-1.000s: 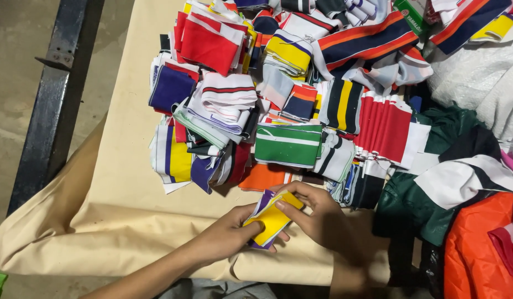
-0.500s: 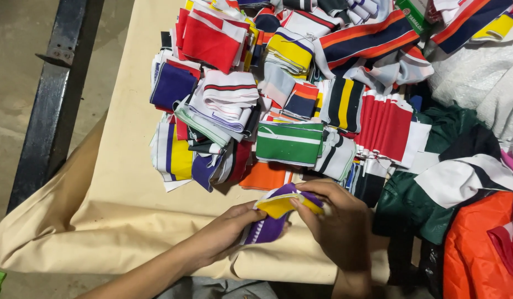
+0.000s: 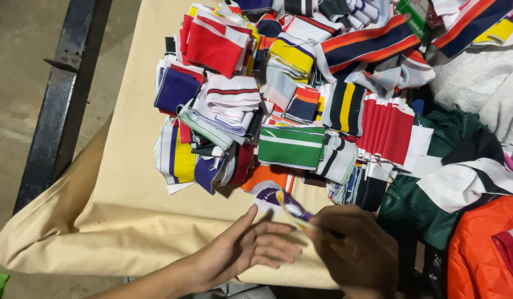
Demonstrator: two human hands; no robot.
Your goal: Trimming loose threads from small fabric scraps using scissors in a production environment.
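Observation:
My right hand (image 3: 356,252) is closed on a small folded fabric piece (image 3: 288,205), purple, white and yellow, and holds it low over the beige cloth (image 3: 129,221). My left hand (image 3: 251,249) lies just left of it with fingers stretched out flat and apart, its thumb tip close to the piece but not gripping it. Right behind the hands lies a heap of folded striped fabric bands, among them a green and white one (image 3: 292,145), a row of red ones (image 3: 386,130) and a purple and yellow one (image 3: 176,158).
A black metal bar (image 3: 60,105) runs along the left over a concrete floor. Dark green fabric (image 3: 428,205), an orange garment (image 3: 483,249) and white cloth (image 3: 489,88) crowd the right side. Bare beige cloth lies left of the heap.
The fabric piece was held in both hands; now only my right hand grips it. My left hand has let go and spread flat, and the piece has turned edge-on.

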